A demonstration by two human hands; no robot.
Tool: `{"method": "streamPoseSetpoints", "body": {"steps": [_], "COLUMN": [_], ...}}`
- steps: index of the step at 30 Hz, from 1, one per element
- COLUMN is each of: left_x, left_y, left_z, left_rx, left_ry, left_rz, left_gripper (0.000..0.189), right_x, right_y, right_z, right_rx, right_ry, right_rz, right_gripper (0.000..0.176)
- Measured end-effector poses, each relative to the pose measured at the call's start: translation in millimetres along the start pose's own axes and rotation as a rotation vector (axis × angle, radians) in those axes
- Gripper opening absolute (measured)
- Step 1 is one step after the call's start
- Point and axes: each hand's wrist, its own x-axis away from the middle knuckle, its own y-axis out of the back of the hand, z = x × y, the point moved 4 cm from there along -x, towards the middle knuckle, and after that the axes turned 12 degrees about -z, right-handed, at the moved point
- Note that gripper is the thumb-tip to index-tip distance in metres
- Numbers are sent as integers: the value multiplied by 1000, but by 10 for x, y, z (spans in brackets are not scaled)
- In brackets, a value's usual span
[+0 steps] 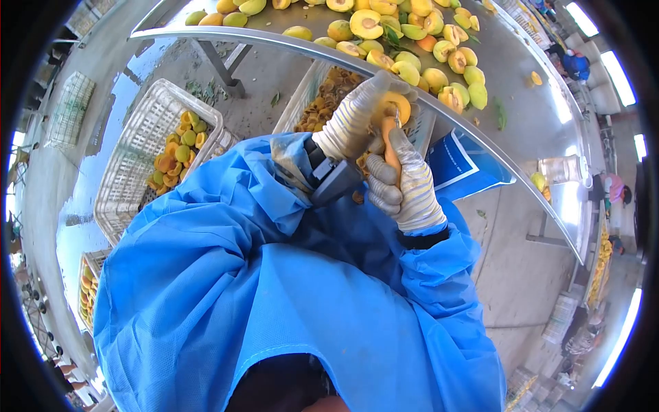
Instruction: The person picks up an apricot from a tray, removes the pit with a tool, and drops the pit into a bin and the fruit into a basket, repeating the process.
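My left hand, in a striped, stained work glove, is closed around a yellow peach half near the metal table's front edge. My right hand, gloved too, grips the orange handle of a pitting knife. Its metal tip meets the cut face of the peach; the exact blade shape is partly hidden. Beneath my hands is a plastic crate with brown peach pits and scraps. Many halved peaches, green-yellow outside and some with pits showing, lie on the table beyond.
The steel table's raised rim curves across in front of me. To the left stands a white crate holding peach pieces. A blue bag is under the rim at right. A clear container sits on the table's right side.
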Motion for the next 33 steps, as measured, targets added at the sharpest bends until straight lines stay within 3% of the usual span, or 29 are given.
{"method": "streamPoseSetpoints", "body": {"steps": [6, 9, 13, 17, 23, 26, 33], "left_x": [20, -31, -99, -157, -75, -57, -88], "left_y": [75, 97, 173, 139, 64, 71, 112], "left_z": [-4, 26, 33, 39, 19, -9, -51], "left_rx": [-164, -229, -329, -305, -171, -119, -76], "left_ry": [126, 158, 204, 144, 198, 308, 330], "left_rz": [-44, -91, 37, 148, -20, 1, -89], "left_gripper": [51, 53, 54, 50, 46, 42, 37], "right_x": [9, -5, -2, 2, 17, -12, -44], "right_y": [52, 56, 95, 54, 53, 54, 10], "right_z": [-56, -83, -72, -70, -94, -96, -76], "right_rx": [382, 392, -41, -290, -185, -85, 29], "right_ry": [91, 87, -154, -241, -167, -114, -57], "right_rz": [-173, -199, 80, 217, 171, 127, 51], "right_gripper": [42, 40, 37, 34, 36, 39, 39]}}
